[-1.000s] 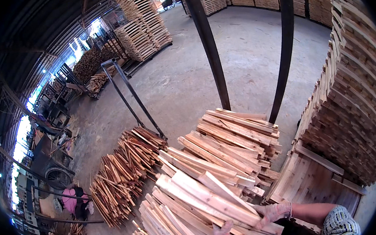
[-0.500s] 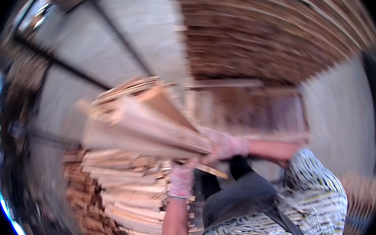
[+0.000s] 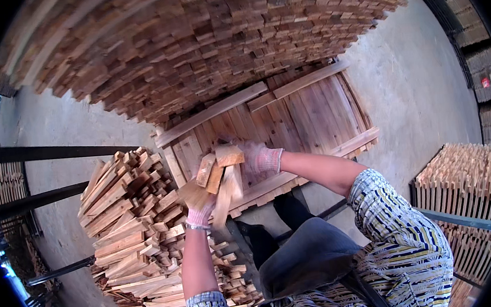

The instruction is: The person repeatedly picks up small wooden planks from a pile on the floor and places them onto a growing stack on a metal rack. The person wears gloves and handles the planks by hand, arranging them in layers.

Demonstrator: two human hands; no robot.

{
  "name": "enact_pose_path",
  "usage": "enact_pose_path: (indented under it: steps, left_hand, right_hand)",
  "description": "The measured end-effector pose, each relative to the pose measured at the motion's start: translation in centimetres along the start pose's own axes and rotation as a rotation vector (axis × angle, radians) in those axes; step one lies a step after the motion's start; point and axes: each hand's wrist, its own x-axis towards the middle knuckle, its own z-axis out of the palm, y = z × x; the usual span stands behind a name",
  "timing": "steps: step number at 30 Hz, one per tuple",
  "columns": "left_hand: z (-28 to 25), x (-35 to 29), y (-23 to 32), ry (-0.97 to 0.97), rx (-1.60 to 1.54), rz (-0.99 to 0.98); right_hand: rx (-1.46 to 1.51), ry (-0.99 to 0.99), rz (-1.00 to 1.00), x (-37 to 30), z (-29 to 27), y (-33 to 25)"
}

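Observation:
My gloved left hand [image 3: 200,213] is closed on the near left side of a bundle of wooden slats [image 3: 230,183]. My gloved right hand [image 3: 262,157] grips the same bundle from the right. The slats are seen almost end-on, tilted and slightly fanned. They hang over the near left part of a low wooden platform [image 3: 305,111] made of reddish boards. My fingertips are partly hidden behind the wood and a little blurred.
Behind the platform rises a tall stack of wooden slats [image 3: 226,51]. A loose heap of slats [image 3: 119,238] lies at my left, crossed by dark metal bars [image 3: 55,151]. A rack of upright slats [image 3: 461,177] stands at the right. Loose battens [image 3: 213,112] lie along the platform's far edge.
The view has swung toward the platform and the tall stack. The bundle, which stretched out to the upper left above the heap, is now over the platform, seen end-on, with both hands still on it.

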Motion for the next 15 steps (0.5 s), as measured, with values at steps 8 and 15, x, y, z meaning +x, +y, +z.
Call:
enact_pose_path:
  steps: [8,15]
  left_hand:
    - [-1.2,6.0,-5.5,0.04,0.004,-0.079]
    - [5.7,4.4,0.2,0.281,-0.04,0.003]
  right_hand:
    - [0.185,-0.042,-0.005,2.6,3.9,10.6]
    - [0.731,-0.072,0.236,-0.4,-4.4,1.4]
